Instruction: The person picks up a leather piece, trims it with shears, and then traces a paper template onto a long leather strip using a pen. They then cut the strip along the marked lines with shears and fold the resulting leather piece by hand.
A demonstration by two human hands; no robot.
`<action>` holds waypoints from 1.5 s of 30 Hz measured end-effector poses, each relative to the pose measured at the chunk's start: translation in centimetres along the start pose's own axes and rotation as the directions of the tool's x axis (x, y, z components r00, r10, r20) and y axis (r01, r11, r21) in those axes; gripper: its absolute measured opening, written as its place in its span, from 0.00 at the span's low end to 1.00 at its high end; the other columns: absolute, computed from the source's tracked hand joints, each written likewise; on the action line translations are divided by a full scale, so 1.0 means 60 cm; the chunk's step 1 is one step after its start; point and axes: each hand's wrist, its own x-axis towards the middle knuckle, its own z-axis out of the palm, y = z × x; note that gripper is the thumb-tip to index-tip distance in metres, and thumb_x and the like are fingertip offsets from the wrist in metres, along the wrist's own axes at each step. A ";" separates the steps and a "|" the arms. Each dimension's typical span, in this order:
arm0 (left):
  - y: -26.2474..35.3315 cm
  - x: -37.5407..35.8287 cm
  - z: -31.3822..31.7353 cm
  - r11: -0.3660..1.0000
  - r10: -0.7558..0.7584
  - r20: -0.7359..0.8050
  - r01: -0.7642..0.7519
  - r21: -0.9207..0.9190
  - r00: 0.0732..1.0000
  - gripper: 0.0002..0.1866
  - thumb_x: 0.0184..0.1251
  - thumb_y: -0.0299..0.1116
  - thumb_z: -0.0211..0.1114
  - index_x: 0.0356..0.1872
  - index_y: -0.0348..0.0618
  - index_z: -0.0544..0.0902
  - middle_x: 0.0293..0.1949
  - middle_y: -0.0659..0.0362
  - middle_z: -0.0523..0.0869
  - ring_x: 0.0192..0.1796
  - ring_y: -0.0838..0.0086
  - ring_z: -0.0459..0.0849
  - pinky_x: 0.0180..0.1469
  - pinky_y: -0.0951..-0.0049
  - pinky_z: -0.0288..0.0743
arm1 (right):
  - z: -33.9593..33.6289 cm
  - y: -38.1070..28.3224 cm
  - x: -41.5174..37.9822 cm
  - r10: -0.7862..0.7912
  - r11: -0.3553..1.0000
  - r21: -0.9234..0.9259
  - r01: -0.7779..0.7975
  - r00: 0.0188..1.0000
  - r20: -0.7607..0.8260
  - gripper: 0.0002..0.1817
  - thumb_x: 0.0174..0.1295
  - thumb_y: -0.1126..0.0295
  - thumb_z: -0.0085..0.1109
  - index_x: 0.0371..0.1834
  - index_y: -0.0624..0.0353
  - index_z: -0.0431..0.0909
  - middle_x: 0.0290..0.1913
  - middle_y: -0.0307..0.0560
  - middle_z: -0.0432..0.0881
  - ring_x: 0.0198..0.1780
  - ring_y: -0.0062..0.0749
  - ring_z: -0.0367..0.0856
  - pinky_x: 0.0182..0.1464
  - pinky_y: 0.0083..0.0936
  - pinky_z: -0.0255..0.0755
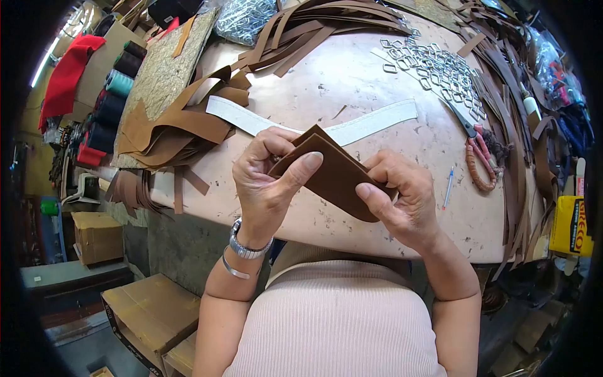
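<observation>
Brown leather piece (333, 173), folded, sits pinched between my left hand (267, 182) and right hand (402, 201) above the table (352, 81), buckles (440, 66) at one o'clock; next I'd press its crease evenly.

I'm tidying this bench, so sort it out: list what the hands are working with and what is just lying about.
In hand:
- brown leather piece, pinched by left hand and right hand

Lying about:
- white strap
- metal buckles
- scissors
- blue pen
- cut leather pieces
- thread spools
</observation>
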 end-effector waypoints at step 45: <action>-0.027 -0.003 0.005 0.959 0.085 -0.076 -0.061 0.276 0.993 0.20 0.51 0.20 0.68 0.44 0.38 0.69 0.29 0.59 0.78 0.30 0.82 0.79 0.33 0.85 0.76 | 0.010 0.018 -0.014 0.213 0.957 0.210 -0.200 0.976 -0.044 0.10 0.52 0.78 0.59 0.39 0.66 0.74 0.30 0.45 0.79 0.30 0.22 0.77 0.34 0.17 0.72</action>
